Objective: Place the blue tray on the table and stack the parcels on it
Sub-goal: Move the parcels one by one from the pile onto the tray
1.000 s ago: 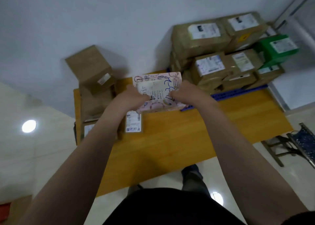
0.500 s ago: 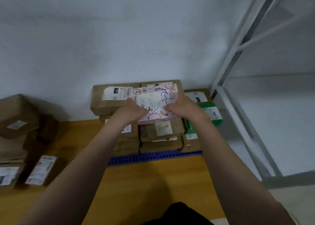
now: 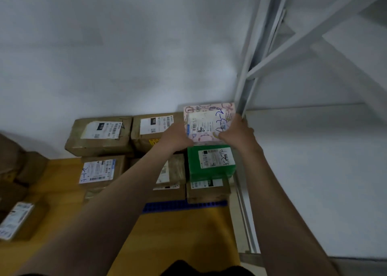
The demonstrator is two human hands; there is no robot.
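I hold a pink patterned parcel point(image 3: 209, 120) with a white label at the back right of the parcel stack, close to the wall. My left hand point(image 3: 177, 136) grips its left edge and my right hand point(image 3: 235, 132) grips its right edge. Just in front of it lies a green parcel point(image 3: 210, 162) on a brown box point(image 3: 207, 189). Several brown parcels point(image 3: 100, 136) are stacked to the left. Under the stack, the blue tray point(image 3: 184, 206) shows only its front edge on the wooden table point(image 3: 178, 234).
More brown boxes point(image 3: 21, 219) sit on the table's left side. A white metal rack post point(image 3: 249, 91) stands right beside the pink parcel and my right hand. A pale wall runs behind the stack.
Both hands carried the pink parcel rightward and farther back, from over the stack's middle to its back right corner above the green parcel. The view shifted right too.
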